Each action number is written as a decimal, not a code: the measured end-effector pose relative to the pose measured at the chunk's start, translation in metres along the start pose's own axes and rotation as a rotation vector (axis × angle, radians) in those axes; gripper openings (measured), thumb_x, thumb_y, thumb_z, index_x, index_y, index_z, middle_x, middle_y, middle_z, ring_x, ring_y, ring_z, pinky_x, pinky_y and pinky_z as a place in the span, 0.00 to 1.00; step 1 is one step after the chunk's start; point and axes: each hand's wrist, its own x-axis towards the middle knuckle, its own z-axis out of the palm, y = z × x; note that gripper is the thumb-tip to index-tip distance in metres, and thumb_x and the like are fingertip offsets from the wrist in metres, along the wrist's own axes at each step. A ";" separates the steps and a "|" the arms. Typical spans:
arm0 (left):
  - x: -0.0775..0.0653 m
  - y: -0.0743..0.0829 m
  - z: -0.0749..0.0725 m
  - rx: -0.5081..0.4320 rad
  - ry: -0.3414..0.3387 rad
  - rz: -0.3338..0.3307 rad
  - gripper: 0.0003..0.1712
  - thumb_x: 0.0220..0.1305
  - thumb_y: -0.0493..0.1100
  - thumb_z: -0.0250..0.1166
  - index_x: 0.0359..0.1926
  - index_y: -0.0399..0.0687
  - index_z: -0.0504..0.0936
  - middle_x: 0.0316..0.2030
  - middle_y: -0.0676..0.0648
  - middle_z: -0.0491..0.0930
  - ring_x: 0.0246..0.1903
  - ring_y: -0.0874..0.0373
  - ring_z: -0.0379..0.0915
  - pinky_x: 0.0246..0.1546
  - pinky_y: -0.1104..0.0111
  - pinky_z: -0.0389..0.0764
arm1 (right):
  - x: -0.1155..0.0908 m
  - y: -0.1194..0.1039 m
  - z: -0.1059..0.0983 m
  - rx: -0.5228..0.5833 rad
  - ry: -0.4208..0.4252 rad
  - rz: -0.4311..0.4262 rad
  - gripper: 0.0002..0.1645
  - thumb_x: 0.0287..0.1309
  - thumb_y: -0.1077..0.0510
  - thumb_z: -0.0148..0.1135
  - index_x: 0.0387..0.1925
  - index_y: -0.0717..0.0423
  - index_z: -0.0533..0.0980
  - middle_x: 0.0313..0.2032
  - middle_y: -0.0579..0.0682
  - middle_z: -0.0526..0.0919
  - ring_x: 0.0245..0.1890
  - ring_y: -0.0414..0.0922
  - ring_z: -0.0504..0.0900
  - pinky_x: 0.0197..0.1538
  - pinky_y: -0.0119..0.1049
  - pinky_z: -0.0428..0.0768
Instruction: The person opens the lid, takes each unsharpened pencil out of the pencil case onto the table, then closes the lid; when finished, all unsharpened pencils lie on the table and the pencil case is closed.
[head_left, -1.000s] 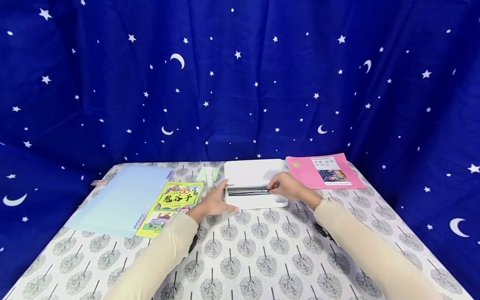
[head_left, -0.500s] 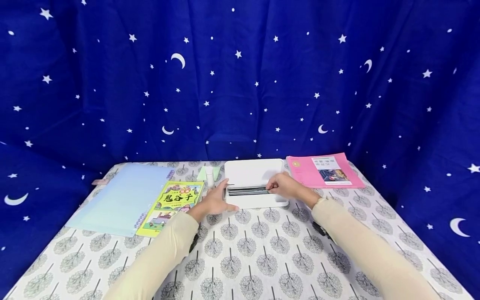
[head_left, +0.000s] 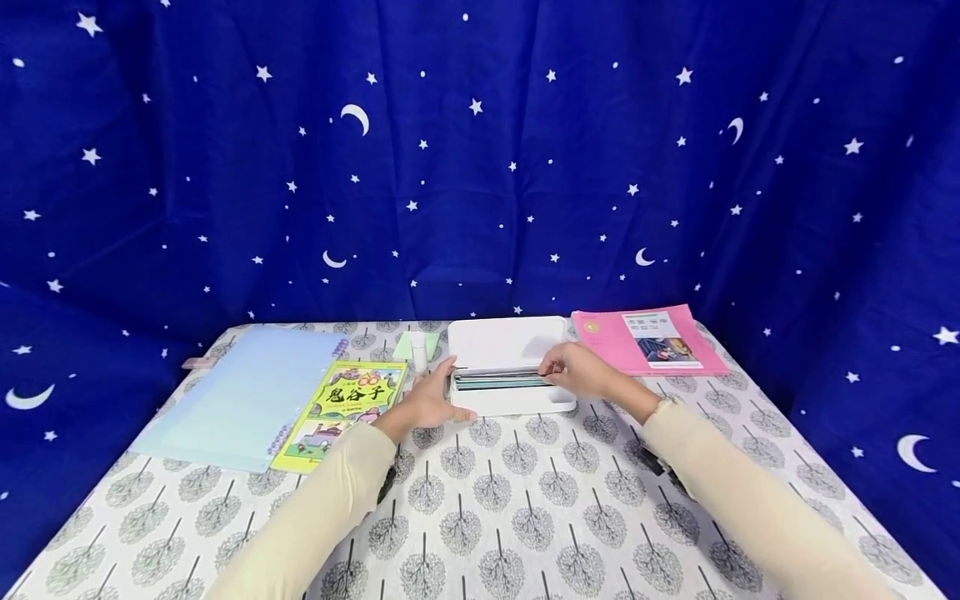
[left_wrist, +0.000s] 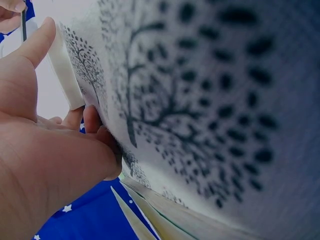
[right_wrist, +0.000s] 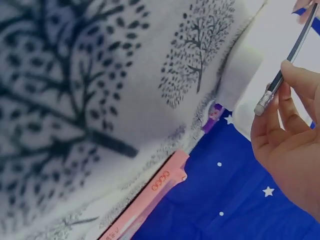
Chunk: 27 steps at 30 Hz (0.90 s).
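Observation:
A white pencil case [head_left: 506,343] lies at the back middle of the table, its lid raised behind it. Several dark and green pencils [head_left: 495,382] lie lengthwise inside. My left hand [head_left: 427,402] grips the case's left end, thumb at the front corner and fingers farther back. Over the case's right part, my right hand [head_left: 574,371] pinches a dark pencil [right_wrist: 294,52] between thumb and fingers. The pencil's eraser end [right_wrist: 262,106] sticks out past the fingertips in the right wrist view. In the left wrist view, the case's white wall [left_wrist: 67,75] shows beside the left thumb.
Left of the case stand a white bottle [head_left: 419,353] and a pale green paper [head_left: 405,347]. Farther left lie a yellow comic book [head_left: 345,408] and a light blue folder [head_left: 240,392]. A pink book [head_left: 607,346] lies back right, and a starry blue curtain [head_left: 480,167] hangs behind.
My right hand has shifted slightly right, and green pencils now show in the case where the row looked dark before. My left hand stays at the case's left end.

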 end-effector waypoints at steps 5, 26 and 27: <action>0.000 0.001 0.001 0.000 0.002 0.007 0.67 0.48 0.53 0.78 0.79 0.54 0.43 0.74 0.48 0.58 0.74 0.33 0.35 0.65 0.28 0.42 | -0.012 -0.007 -0.006 -0.008 -0.016 -0.024 0.05 0.55 0.67 0.67 0.35 0.58 0.82 0.33 0.46 0.84 0.36 0.43 0.80 0.45 0.42 0.82; -0.001 0.002 0.001 0.018 0.000 -0.008 0.67 0.48 0.53 0.78 0.79 0.58 0.42 0.75 0.50 0.57 0.75 0.34 0.33 0.66 0.29 0.40 | -0.052 -0.028 0.003 0.053 -0.154 -0.094 0.04 0.57 0.68 0.67 0.34 0.57 0.82 0.29 0.41 0.81 0.30 0.37 0.77 0.37 0.31 0.81; -0.001 0.002 0.001 0.017 0.000 -0.006 0.68 0.47 0.54 0.78 0.79 0.57 0.43 0.75 0.50 0.58 0.75 0.34 0.34 0.66 0.29 0.40 | -0.053 -0.029 0.005 0.056 -0.161 -0.087 0.04 0.57 0.68 0.67 0.34 0.57 0.82 0.28 0.40 0.80 0.29 0.36 0.76 0.36 0.30 0.80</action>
